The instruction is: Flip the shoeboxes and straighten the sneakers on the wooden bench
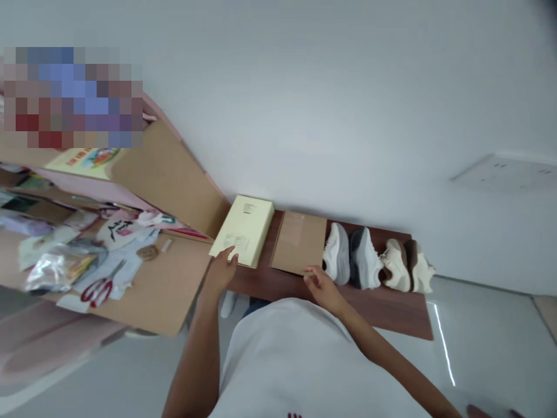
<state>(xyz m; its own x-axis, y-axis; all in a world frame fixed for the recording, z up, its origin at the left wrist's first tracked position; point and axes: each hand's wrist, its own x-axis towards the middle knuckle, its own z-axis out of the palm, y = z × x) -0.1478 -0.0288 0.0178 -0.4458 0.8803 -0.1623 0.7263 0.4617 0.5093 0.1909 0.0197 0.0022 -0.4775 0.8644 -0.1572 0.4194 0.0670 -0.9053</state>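
A pale yellow shoebox (246,229) with printed labels lies closed on a dark wooden bench. My left hand (223,270) is at its front left corner, fingers apart, and I cannot tell whether they touch it. Beside it to the right is a flat-topped brown cardboard box (301,241). At this box's front right corner is my right hand (322,285), fingers apart and partly curled, with nothing seen in its grasp. Right of the brown box stand a pair of white-and-grey sneakers (337,252) and a pair of cream-and-brown sneakers (395,264).
The wooden bench (387,310) runs along a white wall (326,116). To the left, a desk (161,296) bears red-handled scissors (96,292), a clear plastic packet (56,270) and papers. A wall plate (509,173) is at right.
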